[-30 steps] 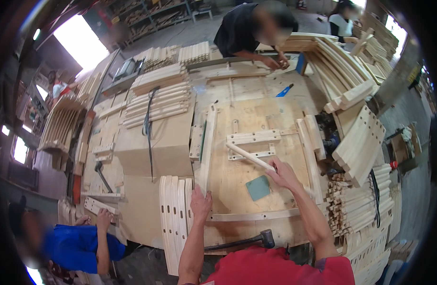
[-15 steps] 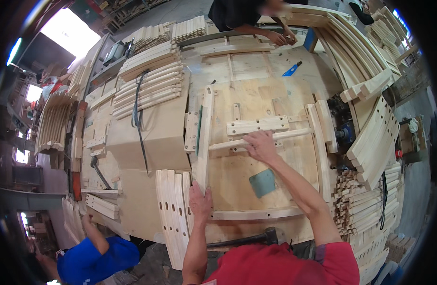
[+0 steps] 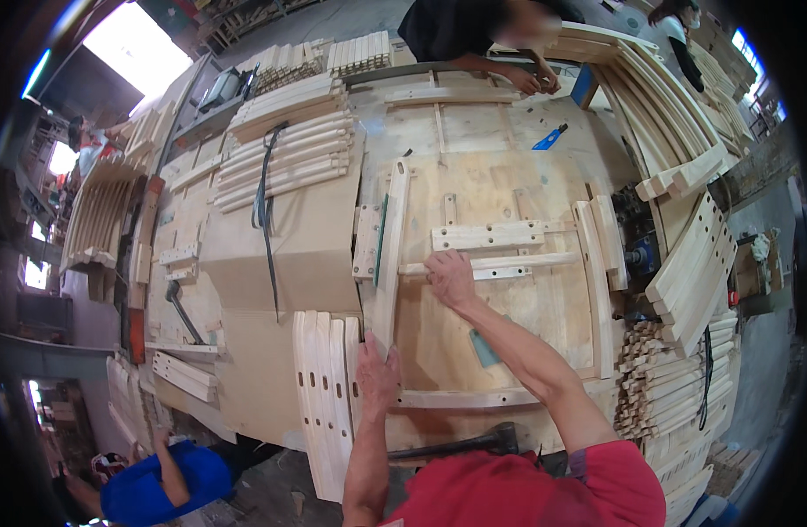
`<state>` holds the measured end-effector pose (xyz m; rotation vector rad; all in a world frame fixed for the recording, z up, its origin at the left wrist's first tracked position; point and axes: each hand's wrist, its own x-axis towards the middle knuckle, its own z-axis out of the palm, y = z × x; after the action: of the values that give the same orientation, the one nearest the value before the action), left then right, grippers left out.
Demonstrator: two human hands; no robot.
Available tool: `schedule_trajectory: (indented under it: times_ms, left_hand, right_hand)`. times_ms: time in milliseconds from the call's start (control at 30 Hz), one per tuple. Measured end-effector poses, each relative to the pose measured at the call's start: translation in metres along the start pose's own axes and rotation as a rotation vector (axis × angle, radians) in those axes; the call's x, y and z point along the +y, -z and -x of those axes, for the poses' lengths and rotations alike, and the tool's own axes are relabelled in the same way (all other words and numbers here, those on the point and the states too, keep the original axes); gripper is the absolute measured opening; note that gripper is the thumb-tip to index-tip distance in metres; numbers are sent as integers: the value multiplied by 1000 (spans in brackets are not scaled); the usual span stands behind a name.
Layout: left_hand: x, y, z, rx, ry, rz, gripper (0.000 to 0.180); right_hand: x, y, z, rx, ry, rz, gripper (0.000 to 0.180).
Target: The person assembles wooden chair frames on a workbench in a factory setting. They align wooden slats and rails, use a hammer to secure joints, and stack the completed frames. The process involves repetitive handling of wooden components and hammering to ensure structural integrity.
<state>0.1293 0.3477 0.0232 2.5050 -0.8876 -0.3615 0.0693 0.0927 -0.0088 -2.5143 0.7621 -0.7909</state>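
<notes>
My right hand [image 3: 450, 281] is closed over a thin wooden crossbar [image 3: 544, 260], close to the bar's left end. That bar lies between a left wooden rail [image 3: 392, 255] and a right wooden rail [image 3: 594, 281]. The bar's left end is beside the left rail; I cannot tell whether they are joined. My left hand [image 3: 379, 376] is closed around the near end of the left rail, thumb on its right side. A wooden rail [image 3: 465, 398] runs across the near side. Beyond the crossbar is a wooden block with holes [image 3: 487, 235].
Slotted boards [image 3: 324, 386] lie left of my left hand. A hammer [image 3: 474, 442] rests at the near edge. A green pad [image 3: 484, 349] lies under my right forearm. Bundled sticks [image 3: 676, 373] stand at right. A person in black [image 3: 456, 35] works opposite; another in blue [image 3: 171, 483] is at left.
My right hand has slid left along the crossbar. The bar's right end has come nearer to me, so it slants less. My left hand stays at the rail's near end.
</notes>
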Motion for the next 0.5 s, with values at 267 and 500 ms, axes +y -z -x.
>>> schedule_trajectory:
  times_ms: [267,500]
  left_hand:
    - [-1,4,-3,-23,-3,8,64]
    - [-6,0,-5,-82,45,21,70]
  right_hand:
    - [7,-3,-3,-101,115,-123,24]
    - [9,-7,0,8,118,-66,18]
